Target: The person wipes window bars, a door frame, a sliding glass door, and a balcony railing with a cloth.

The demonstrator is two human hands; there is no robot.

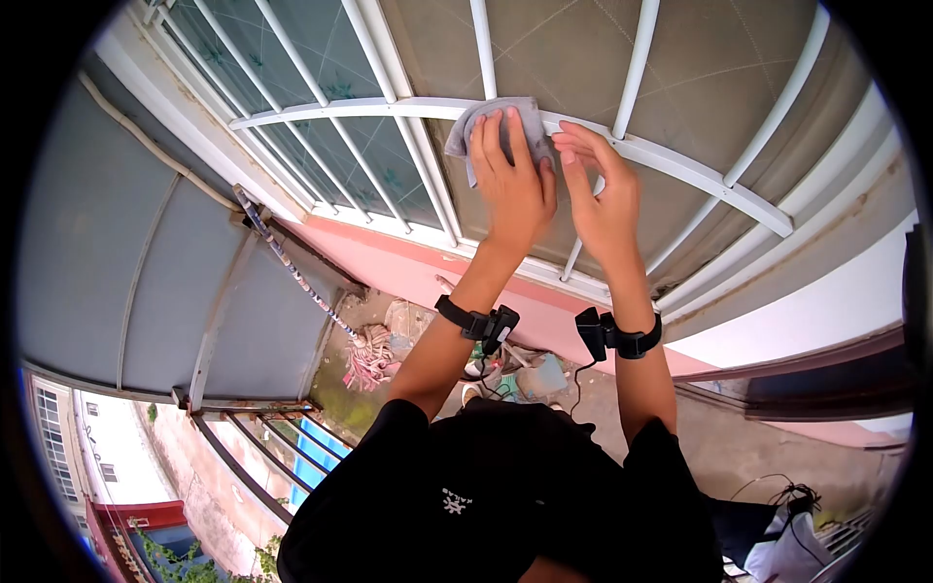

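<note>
My left hand (510, 189) presses a grey cloth (465, 139) against the white horizontal rail (428, 107) of a window grille. The fingers lie over the cloth, which is folded around the rail. Just to the right, my right hand (607, 194) is raised close to the same rail, with fingers slightly bent and the thumb apart. Nothing shows in it, and whether its fingertips touch the rail cannot be made out. Both wrists carry black strapped devices.
White vertical bars (637, 68) stand before the window panes. A mop (296, 277) leans at the left by a grey panel wall (87, 243). Below lie assorted items, including a light-blue piece (544, 377). Dark metal railings (243, 452) are at lower left, a bag (787, 544) at lower right.
</note>
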